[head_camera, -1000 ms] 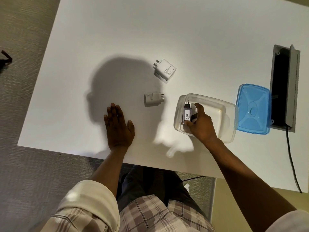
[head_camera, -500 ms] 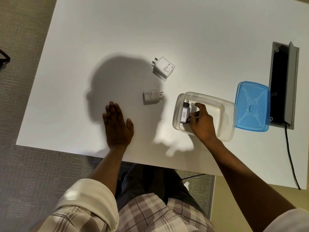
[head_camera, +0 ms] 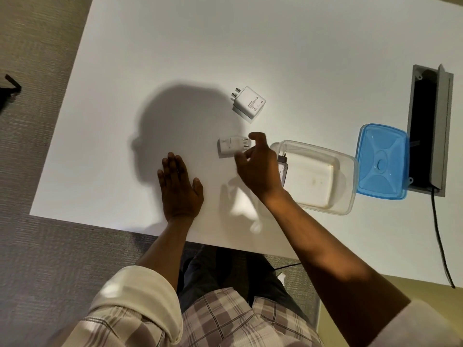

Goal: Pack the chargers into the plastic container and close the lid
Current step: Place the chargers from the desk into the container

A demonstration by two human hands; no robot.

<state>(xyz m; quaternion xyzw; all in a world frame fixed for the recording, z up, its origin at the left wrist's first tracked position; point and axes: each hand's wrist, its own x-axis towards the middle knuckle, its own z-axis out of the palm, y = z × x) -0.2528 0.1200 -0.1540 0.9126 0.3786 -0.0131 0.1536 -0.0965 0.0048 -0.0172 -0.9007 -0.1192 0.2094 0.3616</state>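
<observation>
A clear plastic container (head_camera: 347, 186) stands open on the white table. A dark charger (head_camera: 283, 166) lies inside it against the left wall, partly hidden by my right hand. My right hand (head_camera: 258, 164) hovers just left of the container, fingers apart and holding nothing, right beside a small white charger (head_camera: 229, 146) lying on the table. A larger white charger (head_camera: 249, 102) lies further back. The blue lid (head_camera: 382, 161) rests on the table to the right of the container. My left hand (head_camera: 179, 187) lies flat on the table, fingers together.
A grey cable box (head_camera: 441, 131) with its flap open is set into the table beyond the lid, and a black cable (head_camera: 438, 234) runs from it toward the near edge. The table's front edge (head_camera: 112, 227) is close to my left wrist.
My right hand has let go of the dark charger inside the container and moved left, out of the container, toward the small white charger. My left hand has stayed put.
</observation>
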